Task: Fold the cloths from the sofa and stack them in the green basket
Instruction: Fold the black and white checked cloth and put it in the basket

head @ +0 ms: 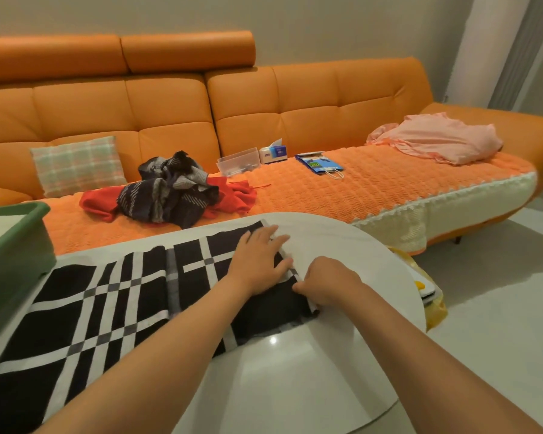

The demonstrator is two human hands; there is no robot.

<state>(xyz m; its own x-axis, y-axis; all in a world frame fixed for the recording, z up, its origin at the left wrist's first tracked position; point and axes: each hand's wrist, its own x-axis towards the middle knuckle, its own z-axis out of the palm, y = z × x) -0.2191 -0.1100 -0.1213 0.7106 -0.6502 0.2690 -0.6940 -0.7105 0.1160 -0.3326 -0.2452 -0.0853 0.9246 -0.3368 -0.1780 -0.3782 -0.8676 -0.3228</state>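
At the far left, the green basket (11,261) stood on the edge of the white round counter (295,371), only partly in view. Just beside it, the black-and-white checked cloth (107,302) lay spread flat across the counter, running from the near left corner toward the right. Behind it on the orange sofa (170,108), a plaid cushion (77,166) leaned against the backrest. To its right, a crumpled dark patterned cloth (170,189) sat heaped on top of a red cloth (98,203).

The left grip (257,261) rested flat on the right-hand part of the checked cloth, fingers straight and spread, pressing the fabric down. Just beside it, the right grip (325,283) had its fingers curled, pinching the cloth's right edge where the fabric was turned up.

Further right on the sofa's quilted cover (373,183), a clear plastic box (239,161) stood touching a tissue box (273,153). A blue paper bag (318,164) lay flat near them. A pink garment (436,139) lay bunched at the sofa's right end. On the floor, a yellow bag (436,308) showed past the counter's right rim.
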